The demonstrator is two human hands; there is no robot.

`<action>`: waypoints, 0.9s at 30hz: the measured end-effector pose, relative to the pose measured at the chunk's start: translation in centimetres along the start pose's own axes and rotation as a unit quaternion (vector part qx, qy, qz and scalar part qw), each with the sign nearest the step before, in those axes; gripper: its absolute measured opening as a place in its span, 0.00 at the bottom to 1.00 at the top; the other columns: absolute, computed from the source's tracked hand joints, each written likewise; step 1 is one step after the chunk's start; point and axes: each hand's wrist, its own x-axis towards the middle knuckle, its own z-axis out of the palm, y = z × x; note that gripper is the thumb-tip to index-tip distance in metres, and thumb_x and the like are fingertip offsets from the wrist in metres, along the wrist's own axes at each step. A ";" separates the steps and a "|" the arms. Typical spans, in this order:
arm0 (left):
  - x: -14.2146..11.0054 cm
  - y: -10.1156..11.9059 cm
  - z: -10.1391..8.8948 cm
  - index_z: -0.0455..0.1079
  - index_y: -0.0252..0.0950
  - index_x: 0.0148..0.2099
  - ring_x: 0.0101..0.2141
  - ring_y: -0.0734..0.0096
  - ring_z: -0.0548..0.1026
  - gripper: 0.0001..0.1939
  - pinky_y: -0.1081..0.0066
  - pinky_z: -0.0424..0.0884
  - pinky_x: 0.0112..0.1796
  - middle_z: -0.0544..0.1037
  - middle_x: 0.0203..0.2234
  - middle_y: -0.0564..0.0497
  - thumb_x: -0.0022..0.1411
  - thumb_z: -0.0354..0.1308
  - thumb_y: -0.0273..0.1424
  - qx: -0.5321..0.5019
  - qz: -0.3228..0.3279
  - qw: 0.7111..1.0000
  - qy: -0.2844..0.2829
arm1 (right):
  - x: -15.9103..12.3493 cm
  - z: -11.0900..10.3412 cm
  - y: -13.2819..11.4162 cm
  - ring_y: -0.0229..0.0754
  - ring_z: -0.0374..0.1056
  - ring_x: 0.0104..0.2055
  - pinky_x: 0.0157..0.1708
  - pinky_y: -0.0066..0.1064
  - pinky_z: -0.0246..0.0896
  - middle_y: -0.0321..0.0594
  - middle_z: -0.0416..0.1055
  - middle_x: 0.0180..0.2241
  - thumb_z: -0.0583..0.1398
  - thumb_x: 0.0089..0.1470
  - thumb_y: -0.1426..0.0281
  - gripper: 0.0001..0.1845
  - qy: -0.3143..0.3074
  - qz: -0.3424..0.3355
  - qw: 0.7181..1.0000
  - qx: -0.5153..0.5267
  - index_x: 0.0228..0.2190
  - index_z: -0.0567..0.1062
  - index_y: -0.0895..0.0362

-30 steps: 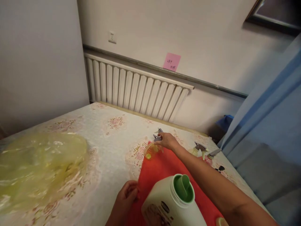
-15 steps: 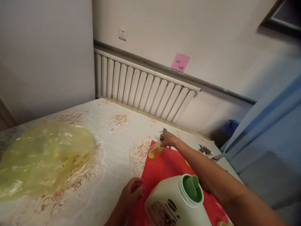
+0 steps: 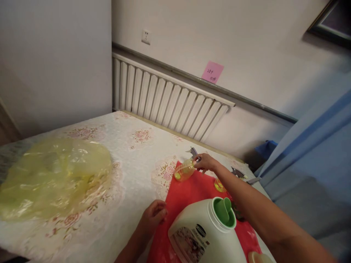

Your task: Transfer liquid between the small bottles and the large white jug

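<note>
A crumpled yellow plastic bag (image 3: 57,179) lies at left on a floral tablecloth (image 3: 131,164), as a white radiator (image 3: 164,102) lines the far wall (image 3: 181,25) beneath a long grey pipe (image 3: 246,100). Above are an outlet (image 3: 146,37) and, farther right, a pink handwritten note (image 3: 213,72). A blue curtain (image 3: 323,157) hangs at right, below a dark-framed picture (image 3: 336,22).

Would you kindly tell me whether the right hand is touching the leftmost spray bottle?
Touching: the head view shows the right hand gripping the leftmost spray bottle at its neck.
</note>
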 end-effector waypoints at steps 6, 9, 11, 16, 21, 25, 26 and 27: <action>-0.3 0.8 0.0 0.69 0.36 0.39 0.26 0.71 0.74 0.17 0.70 0.68 0.30 0.76 0.28 0.52 0.51 0.64 0.40 -0.069 -0.010 0.998 -0.006 | -3.1 -2.6 -1.5 0.36 0.73 0.20 0.10 0.15 0.55 0.35 0.75 0.21 0.63 0.44 0.72 0.15 -0.004 -0.033 0.997 0.063 0.38 0.71 0.58; -0.6 1.7 0.0 0.67 0.38 0.47 0.32 0.66 0.77 0.19 0.64 0.70 0.36 0.77 0.37 0.48 0.56 0.61 0.40 -0.174 0.003 0.984 -0.046 | -5.1 -3.8 -3.3 0.36 0.73 0.19 0.07 0.15 0.45 0.36 0.76 0.23 0.64 0.45 0.69 0.18 -0.007 -0.054 0.996 0.073 0.40 0.71 0.57; -0.6 2.1 -0.2 0.64 0.40 0.53 0.37 0.61 0.78 0.22 0.59 0.70 0.41 0.75 0.45 0.44 0.58 0.61 0.39 -0.243 0.025 0.966 -0.087 | -6.4 -4.4 -4.7 0.37 0.74 0.20 0.08 0.15 0.45 0.36 0.76 0.24 0.65 0.44 0.67 0.20 -0.012 -0.067 0.995 0.075 0.41 0.71 0.57; -0.2 2.8 -1.1 0.57 0.46 0.61 0.49 0.51 0.73 0.30 0.54 0.68 0.47 0.60 0.61 0.40 0.59 0.59 0.44 -0.329 0.089 0.926 -0.163 | -10.2 -5.1 -9.0 0.38 0.75 0.28 0.20 0.21 0.68 0.34 0.73 0.27 0.66 0.40 0.68 0.19 -0.059 -0.145 0.984 0.080 0.38 0.74 0.58; -1.0 4.4 -1.1 0.56 0.45 0.62 0.56 0.45 0.65 0.38 0.54 0.70 0.47 0.59 0.62 0.41 0.53 0.62 0.49 -0.360 0.106 0.899 -0.226 | -14.5 -3.9 -13.5 0.33 0.70 0.25 0.24 0.22 0.68 0.30 0.70 0.25 0.63 0.42 0.72 0.14 -0.095 -0.217 0.971 -0.019 0.36 0.75 0.58; -2.0 5.2 -1.3 0.55 0.43 0.63 0.58 0.45 0.62 0.41 0.52 0.70 0.48 0.60 0.62 0.41 0.51 0.64 0.50 -0.370 0.111 0.887 -0.254 | -17.1 -2.1 -16.5 0.28 0.62 0.23 0.22 0.18 0.56 0.28 0.67 0.22 0.62 0.44 0.74 0.10 -0.070 -0.294 0.939 -0.162 0.33 0.78 0.58; -2.2 5.3 -1.4 0.56 0.43 0.63 0.58 0.46 0.62 0.42 0.53 0.70 0.48 0.61 0.62 0.41 0.50 0.64 0.49 -0.371 0.110 0.885 -0.259 | -17.5 -1.6 -17.1 0.28 0.61 0.23 0.23 0.18 0.55 0.28 0.67 0.21 0.62 0.44 0.75 0.10 -0.066 -0.302 0.932 -0.188 0.33 0.78 0.58; -2.4 5.3 -1.6 0.56 0.42 0.63 0.57 0.46 0.63 0.42 0.54 0.71 0.47 0.62 0.61 0.41 0.50 0.65 0.49 -0.370 0.106 0.885 -0.263 | -17.7 -1.1 -17.6 0.28 0.60 0.23 0.23 0.18 0.54 0.27 0.67 0.21 0.63 0.44 0.75 0.10 -0.065 -0.304 0.927 -0.209 0.33 0.78 0.57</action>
